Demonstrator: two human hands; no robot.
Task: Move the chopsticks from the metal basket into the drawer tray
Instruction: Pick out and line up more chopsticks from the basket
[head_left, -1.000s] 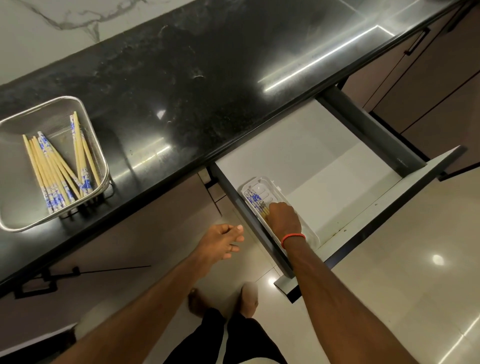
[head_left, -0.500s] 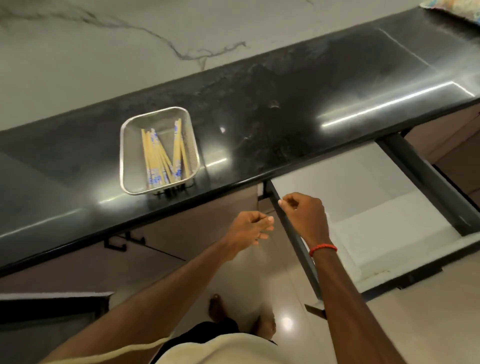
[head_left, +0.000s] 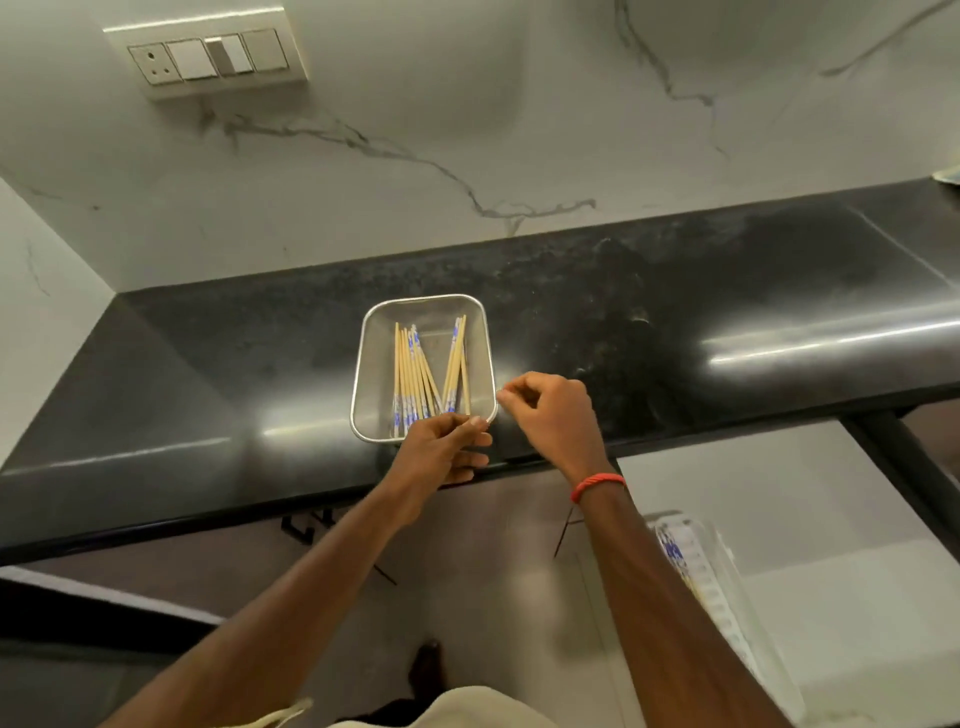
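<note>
Your right hand (head_left: 550, 415) has come up out of the drawer (head_left: 779, 493), where a second ago it was down in the tray (head_left: 727, 587). Both hands are now back at the metal basket (head_left: 363, 374) on the counter (head_left: 675, 322). That reads as one batch delivered and the next pick just starting.

Your left hand (head_left: 447, 447) sits at the basket's 6 o'clock edge. Its fingers are curled over the near ends of the chopsticks (head_left: 415, 379), and you cannot tell from here whether that grip has actually closed on any. Your right hand hovers just beside the rim at about 4 o'clock, fingers curled in with thumb and forefinger nearly meeting, and it holds nothing.

Most of the chopsticks lie loose in the basket, fanned with their blue-patterned ends towards you. A few delivered chopsticks (head_left: 672, 551) already lie in the tray, down at 4 o'clock in your view. By my reckoning several more trips remain.
</note>
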